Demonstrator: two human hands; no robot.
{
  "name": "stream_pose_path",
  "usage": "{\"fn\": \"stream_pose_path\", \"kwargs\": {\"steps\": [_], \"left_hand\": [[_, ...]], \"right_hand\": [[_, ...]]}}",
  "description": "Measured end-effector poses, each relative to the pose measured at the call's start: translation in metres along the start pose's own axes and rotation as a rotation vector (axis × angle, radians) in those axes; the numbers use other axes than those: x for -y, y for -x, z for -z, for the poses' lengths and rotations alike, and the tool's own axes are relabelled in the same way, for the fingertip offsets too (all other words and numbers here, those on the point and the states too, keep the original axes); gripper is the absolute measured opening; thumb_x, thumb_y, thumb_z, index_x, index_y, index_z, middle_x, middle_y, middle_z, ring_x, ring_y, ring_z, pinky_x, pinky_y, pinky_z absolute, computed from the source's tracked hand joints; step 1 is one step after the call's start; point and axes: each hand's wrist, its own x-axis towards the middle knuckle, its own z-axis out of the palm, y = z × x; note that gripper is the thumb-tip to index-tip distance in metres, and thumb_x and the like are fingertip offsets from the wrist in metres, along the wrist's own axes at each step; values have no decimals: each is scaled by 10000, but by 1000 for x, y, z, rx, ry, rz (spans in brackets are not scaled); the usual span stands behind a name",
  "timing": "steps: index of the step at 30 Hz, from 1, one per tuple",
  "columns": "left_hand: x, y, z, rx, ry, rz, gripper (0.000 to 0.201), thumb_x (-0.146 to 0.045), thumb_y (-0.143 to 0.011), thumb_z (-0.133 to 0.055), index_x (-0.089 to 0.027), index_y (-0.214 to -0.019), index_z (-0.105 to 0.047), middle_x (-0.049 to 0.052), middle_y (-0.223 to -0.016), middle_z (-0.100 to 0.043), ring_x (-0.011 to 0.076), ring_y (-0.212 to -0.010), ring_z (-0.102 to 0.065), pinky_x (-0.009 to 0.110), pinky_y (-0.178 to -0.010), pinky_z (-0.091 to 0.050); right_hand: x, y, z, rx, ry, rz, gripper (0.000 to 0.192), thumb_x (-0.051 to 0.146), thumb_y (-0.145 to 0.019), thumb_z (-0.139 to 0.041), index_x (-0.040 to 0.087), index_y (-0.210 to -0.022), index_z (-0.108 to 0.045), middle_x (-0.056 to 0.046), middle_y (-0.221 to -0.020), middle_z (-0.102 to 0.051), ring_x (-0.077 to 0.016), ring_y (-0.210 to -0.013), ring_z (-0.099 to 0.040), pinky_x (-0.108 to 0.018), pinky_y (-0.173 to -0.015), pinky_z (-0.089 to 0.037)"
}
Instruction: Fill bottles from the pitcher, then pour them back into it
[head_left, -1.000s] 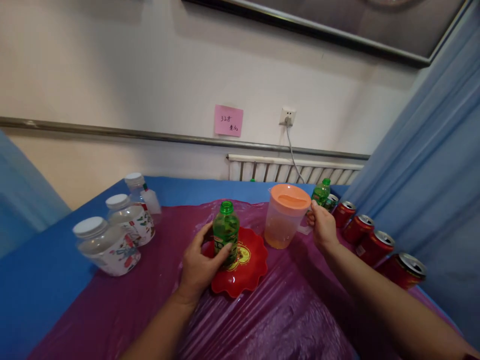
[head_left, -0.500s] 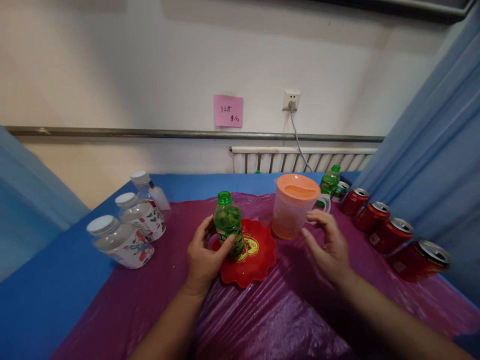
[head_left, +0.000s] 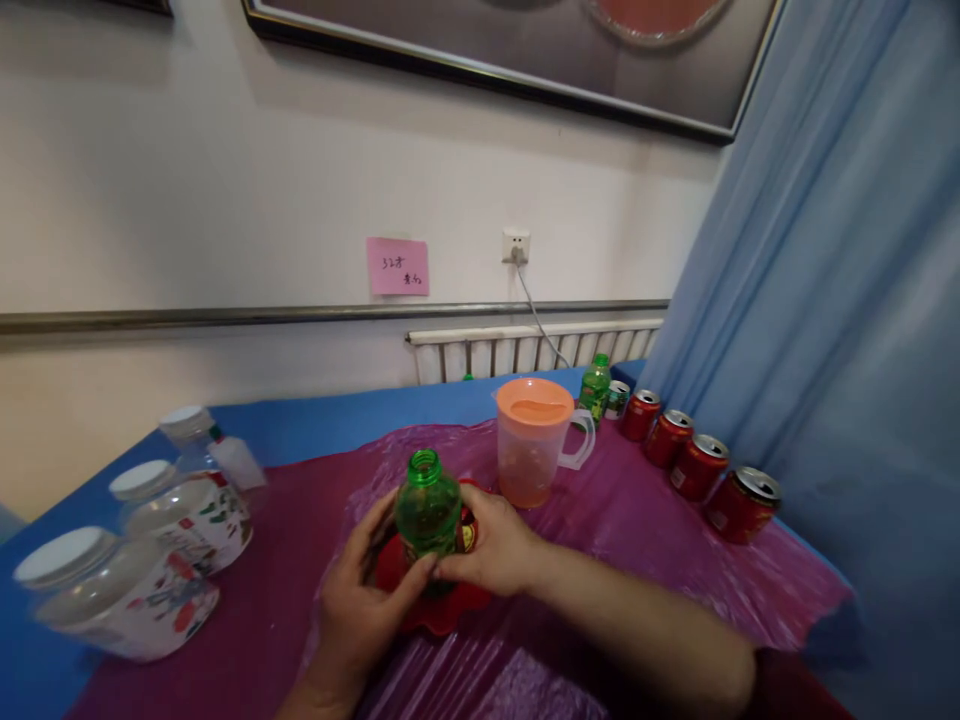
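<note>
A green plastic bottle (head_left: 426,512) with no cap stands upright over a red scalloped plate (head_left: 442,612); whether its base touches the plate is hidden. From the left, my left hand (head_left: 358,598) wraps round it, thumb across the front. On the other side my right hand (head_left: 491,545) is closed round it too, and the two thumbs nearly meet low on the bottle. Just behind my right hand is a clear plastic pitcher (head_left: 521,462) with an orange lid, its handle turned to the right.
At left stand three clear jars with white lids, including a front jar (head_left: 127,605). Several red cans (head_left: 699,467) line the right side, beyond them a green can (head_left: 616,400) and another green bottle (head_left: 595,388). Purple plastic sheeting (head_left: 600,560) covers the blue table (head_left: 315,432).
My right hand has moved left from beside the pitcher onto the green bottle. My left hand keeps its hold on the bottle. The view has swung right and tilted up.
</note>
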Motion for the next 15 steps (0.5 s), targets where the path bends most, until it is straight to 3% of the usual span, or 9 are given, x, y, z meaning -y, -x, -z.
{"fn": "stream_pose_path", "kwargs": {"steps": [3, 7, 11, 15], "left_hand": [[-7, -2, 3, 93, 103, 46, 731, -513, -830, -715, -269, -1474, -470, 94, -1459, -590, 311, -1292, -603, 428, -1057, -535], [-15, -4, 1, 102, 109, 86, 647, -515, -899, -629, -241, -1462, -466, 119, -1364, -660, 293, -1226, -655, 436, -1034, -550], [-11, -5, -6, 39, -33, 79, 541, -487, -893, -646, -216, -1352, -553, 101, -1181, -747, 257, -1078, -727, 422, -1000, -570], [-5, -6, -8, 33, -160, 24, 452, -490, -871, -662, -223, -1234, -638, 58, -1008, -792, 239, -948, -762, 387, -932, -605]], "right_hand": [[10, 17, 7, -77, -22, -82, 730, 417, -493, -925, 221, -1131, -630, -48, -1063, -743, -274, -935, -694, -427, -843, -569], [19, 56, 38, -274, -74, -19, 655, 411, -593, -891, 227, -1151, -602, -58, -1100, -727, -259, -966, -687, -400, -866, -570], [7, 88, 100, -505, 47, -45, 627, 407, -675, -855, 239, -1210, -573, -74, -1147, -713, -264, -1014, -686, -401, -891, -564], [-30, 86, 173, -696, 330, -223, 644, 496, -683, -809, 213, -1206, -562, -98, -1129, -722, -280, -984, -700, -409, -847, -561]]}}
